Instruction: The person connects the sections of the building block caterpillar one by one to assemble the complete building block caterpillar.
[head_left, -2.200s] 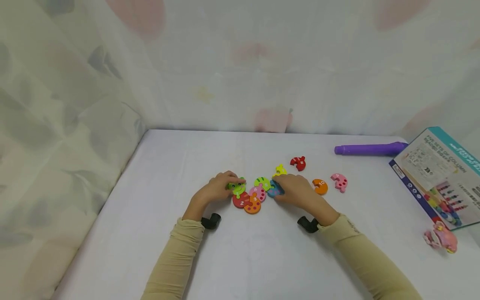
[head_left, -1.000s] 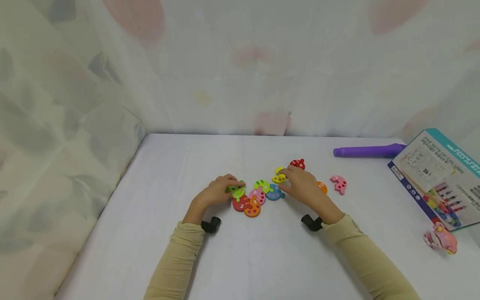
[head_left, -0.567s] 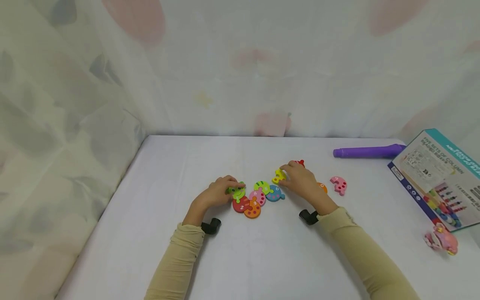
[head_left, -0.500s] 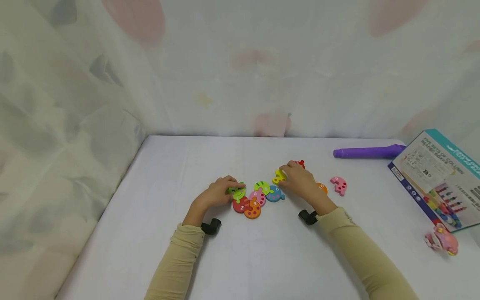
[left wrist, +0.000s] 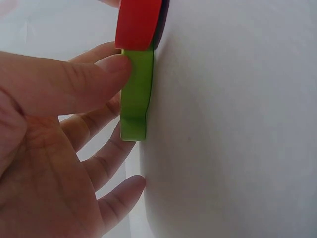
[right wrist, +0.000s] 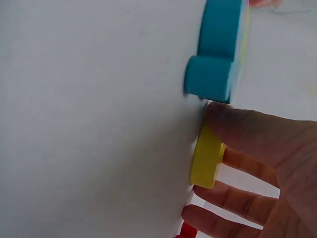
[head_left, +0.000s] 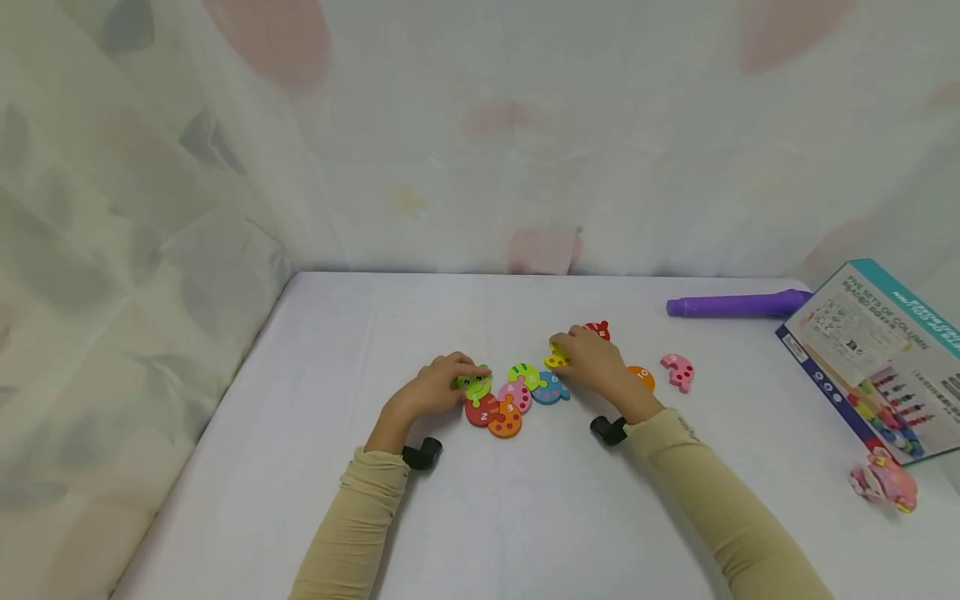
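The flat, glossy yellow spotted piece (right wrist: 206, 158), pinched by the right hand (head_left: 592, 362), is just beside the rounded blue piece (head_left: 551, 388); best slid level, without jolting it. The left hand (head_left: 435, 383) pinches the flat green smiling-faced piece (head_left: 477, 388); anchor lightly.

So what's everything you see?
Smiling puzzle head: 1, green, left-centre
Round puzzle pieces: 5, red, orange, pink, green, blue, middle, joined
Spotted puzzle piece: 1, yellow, middle
Loose puzzle pieces: 3, red, orange, pink, right
Long tube: 1, purple, back right
Printed box: 1, white, teal, right
Toy figure: 1, pink, by box
Table: 1, white, underneath
Patterned cloth: uncounted, pale, behind, left
Curved mounts: 2, black, wrists
Sleeves: 2, tan, arms
Left hand: 1, pinching puzzle head
Right hand: 1, holding yellow piece
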`<state>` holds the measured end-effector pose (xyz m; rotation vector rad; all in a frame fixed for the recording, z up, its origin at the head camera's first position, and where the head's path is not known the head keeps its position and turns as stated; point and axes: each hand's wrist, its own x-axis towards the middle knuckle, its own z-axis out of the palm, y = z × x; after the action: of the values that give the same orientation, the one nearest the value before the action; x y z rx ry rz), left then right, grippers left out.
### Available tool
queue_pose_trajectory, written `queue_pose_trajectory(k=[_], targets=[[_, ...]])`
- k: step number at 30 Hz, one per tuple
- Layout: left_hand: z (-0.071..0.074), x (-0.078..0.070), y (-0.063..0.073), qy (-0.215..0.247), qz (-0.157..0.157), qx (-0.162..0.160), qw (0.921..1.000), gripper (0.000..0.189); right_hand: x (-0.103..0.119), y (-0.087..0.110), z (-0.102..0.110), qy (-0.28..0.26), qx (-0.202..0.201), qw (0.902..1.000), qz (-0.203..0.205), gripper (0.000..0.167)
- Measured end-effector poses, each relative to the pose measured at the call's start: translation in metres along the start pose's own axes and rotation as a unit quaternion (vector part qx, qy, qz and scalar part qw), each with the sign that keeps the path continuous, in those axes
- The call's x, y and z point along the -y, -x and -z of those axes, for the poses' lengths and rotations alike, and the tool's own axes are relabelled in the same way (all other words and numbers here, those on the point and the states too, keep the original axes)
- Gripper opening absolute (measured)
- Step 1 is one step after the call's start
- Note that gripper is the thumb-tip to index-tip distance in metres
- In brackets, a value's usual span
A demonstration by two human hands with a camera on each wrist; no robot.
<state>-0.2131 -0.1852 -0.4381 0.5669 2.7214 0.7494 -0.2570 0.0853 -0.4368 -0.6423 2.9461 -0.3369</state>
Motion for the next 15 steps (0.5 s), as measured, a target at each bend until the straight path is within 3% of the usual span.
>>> queue_pose_trajectory(k=[10, 15], targets=[[0.000, -0.001, 0.000, 0.004, 0.002, 0.000, 1.0000, 0.046, -0.004, 0.019, 0.005, -0.025, -0.007, 0.9991, -0.033, 0.056], [0.000, 0.000, -0.001, 0.004, -0.001, -0.002, 1.0000, 0.047, -0.003, 0.037, 0.008, -0.016, -0.022, 0.9994, -0.021, 0.057]])
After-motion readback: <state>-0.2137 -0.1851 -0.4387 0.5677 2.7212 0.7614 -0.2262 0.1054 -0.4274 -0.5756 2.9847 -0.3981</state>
